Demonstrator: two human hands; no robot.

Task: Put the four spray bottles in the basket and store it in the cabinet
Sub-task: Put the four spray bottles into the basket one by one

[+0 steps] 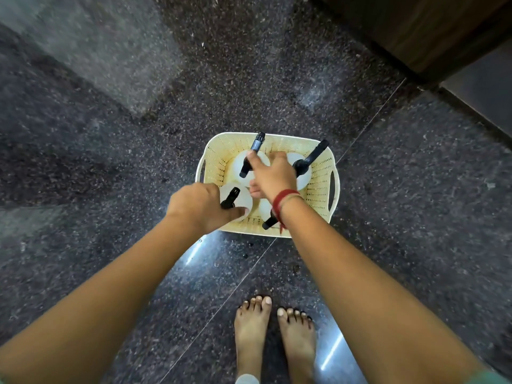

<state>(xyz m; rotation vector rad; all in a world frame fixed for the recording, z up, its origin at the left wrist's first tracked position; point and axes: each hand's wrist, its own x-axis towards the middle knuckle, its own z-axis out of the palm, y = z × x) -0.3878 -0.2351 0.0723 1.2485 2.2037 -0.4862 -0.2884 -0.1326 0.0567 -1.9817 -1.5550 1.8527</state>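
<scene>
A cream perforated basket (318,187) stands on the dark granite floor. Inside it stand white spray bottles with black nozzles: one at the back left (256,145), one at the back right (307,162), one at the front left (231,198) and one at the front right (270,221), partly hidden under my wrist. My left hand (198,207) is closed around the front-left bottle. My right hand (273,173) reaches over the basket's middle, its fingers on the black head of the back-left bottle.
My two bare feet (274,333) stand on the floor just in front of the basket. A dark wooden cabinet base (415,37) fills the upper right corner. Polished speckled floor (110,162) surrounds the basket.
</scene>
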